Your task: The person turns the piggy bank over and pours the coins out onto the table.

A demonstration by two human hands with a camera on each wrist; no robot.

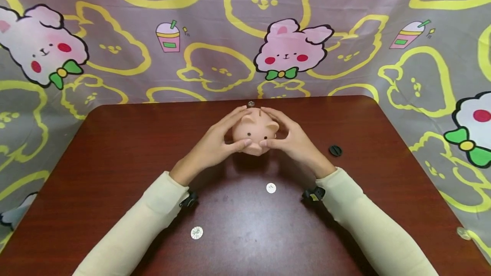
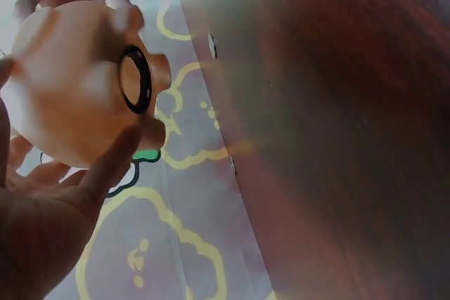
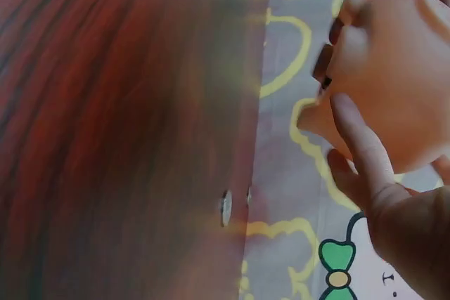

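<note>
Both hands hold a pink piggy bank (image 1: 255, 129) above the far part of the table, its snout toward me and the coin slot on top. My left hand (image 1: 210, 144) grips its left side, the thumb beside the snout. On the other side my right hand (image 1: 301, 145) mirrors it, fingers over the back and thumb by the snout. The left wrist view shows the belly of the piggy bank (image 2: 77, 89), with short feet and a black-rimmed round opening (image 2: 135, 79). A round black plug (image 1: 335, 150) lies on the table to the right.
One silver coin (image 1: 271, 188) lies in front of the piggy bank, another coin (image 1: 197, 233) nearer on the left. A third coin (image 1: 251, 104) is at the back edge of the brown table (image 1: 126, 139). A patterned cloth (image 1: 215, 20) hangs behind and at the sides.
</note>
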